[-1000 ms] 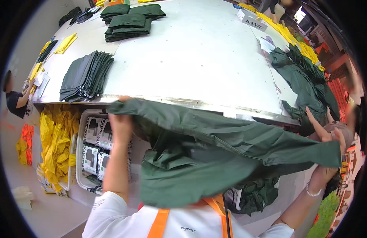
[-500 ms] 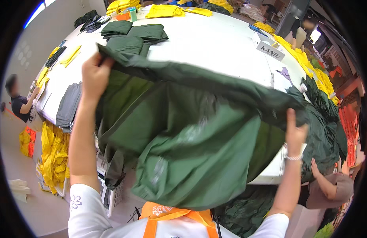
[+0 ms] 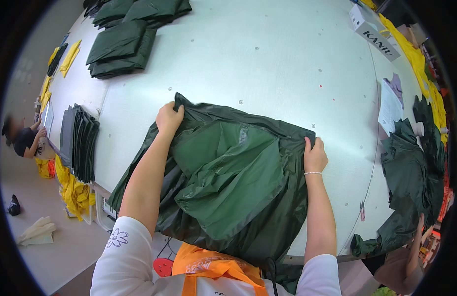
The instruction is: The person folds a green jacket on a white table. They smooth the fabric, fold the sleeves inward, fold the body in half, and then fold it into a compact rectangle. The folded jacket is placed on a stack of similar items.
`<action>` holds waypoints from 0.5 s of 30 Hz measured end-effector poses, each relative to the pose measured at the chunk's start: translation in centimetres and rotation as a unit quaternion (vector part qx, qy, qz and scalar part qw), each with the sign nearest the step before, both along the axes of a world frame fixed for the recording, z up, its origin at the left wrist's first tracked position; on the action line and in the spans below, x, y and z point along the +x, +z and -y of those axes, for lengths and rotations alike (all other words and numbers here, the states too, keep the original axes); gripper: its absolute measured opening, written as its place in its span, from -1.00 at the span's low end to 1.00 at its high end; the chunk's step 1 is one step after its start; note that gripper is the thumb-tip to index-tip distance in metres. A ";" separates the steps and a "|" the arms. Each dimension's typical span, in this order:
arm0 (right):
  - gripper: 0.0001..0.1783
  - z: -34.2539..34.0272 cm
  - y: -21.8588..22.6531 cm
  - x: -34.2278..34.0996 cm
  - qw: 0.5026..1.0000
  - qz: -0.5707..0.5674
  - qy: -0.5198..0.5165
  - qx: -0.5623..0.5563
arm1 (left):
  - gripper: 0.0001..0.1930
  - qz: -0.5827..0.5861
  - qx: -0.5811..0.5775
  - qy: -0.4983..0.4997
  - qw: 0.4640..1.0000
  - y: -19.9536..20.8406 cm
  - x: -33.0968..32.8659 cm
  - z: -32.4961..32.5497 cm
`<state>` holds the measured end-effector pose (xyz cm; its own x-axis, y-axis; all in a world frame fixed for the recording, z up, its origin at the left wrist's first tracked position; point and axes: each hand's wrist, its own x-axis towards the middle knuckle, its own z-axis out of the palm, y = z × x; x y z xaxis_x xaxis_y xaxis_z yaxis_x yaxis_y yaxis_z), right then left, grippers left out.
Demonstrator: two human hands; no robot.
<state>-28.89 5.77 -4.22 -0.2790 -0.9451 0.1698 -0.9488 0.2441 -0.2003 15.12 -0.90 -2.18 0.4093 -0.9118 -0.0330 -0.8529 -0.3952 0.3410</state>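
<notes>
Garment (image 3: 228,192): dark green, thin glossy fabric, lying crumpled on the bench (image 3: 268,64) at its near edge, with its lower part hanging over that edge toward the person. A lighter green inner panel is bunched in the middle; folds run slantwise across it.

Left hand (image 3: 169,118): closed on the garment's far left corner, fingers curled over the hem, pinning it to the bench.

Right hand (image 3: 315,155): closed on the far right corner, thumb side up, fabric gathered in the grip. The far hem runs between the two hands, slack and slightly bowed.

Handling, as judged: the cloth looks slippery and holds air. To lay it flat, draw the two corners apart until the far hem is straight, keep both hands low on the bench, then smooth the bunched middle toward the near edge so no fold is trapped beneath.

Around it: folded green pieces (image 3: 125,42) at the far left corner; a stack of dark folded pieces (image 3: 80,143) at the left edge; a heap of green garments (image 3: 411,167) at the right edge, papers (image 3: 390,106) just beyond it; a white box (image 3: 371,29) at the far right. Another person (image 3: 23,138) sits beyond the left edge.
</notes>
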 end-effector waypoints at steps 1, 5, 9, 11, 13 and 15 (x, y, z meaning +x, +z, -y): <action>-0.58 0.0 -0.1 -0.1 1.000 0.010 -0.011 0.015 | -0.62 0.036 -0.031 -0.021 0.999 -1.2 0.0 0.2; -0.58 -0.2 2.1 0.3 0.998 0.012 0.001 -0.055 | -0.47 -0.046 -0.079 -0.002 0.996 -1.7 0.4 0.1; -0.65 -5.0 8.3 1.3 0.985 0.114 0.043 -0.120 | -0.59 -0.027 -0.285 -0.139 0.948 2.9 2.5 -3.7; -0.58 -11.4 10.1 3.6 0.870 0.481 -0.052 0.098 | -0.80 -0.122 -0.050 -0.063 0.989 6.9 2.9 -8.8; -0.41 -16.0 12.0 8.0 0.708 0.659 -0.042 0.251 | -0.67 -0.347 0.182 0.002 0.920 7.4 3.6 -15.2; -0.41 -18.5 11.8 12.7 0.670 0.708 -0.018 0.224 | -0.57 -0.506 0.409 -0.138 0.747 6.5 3.4 -20.8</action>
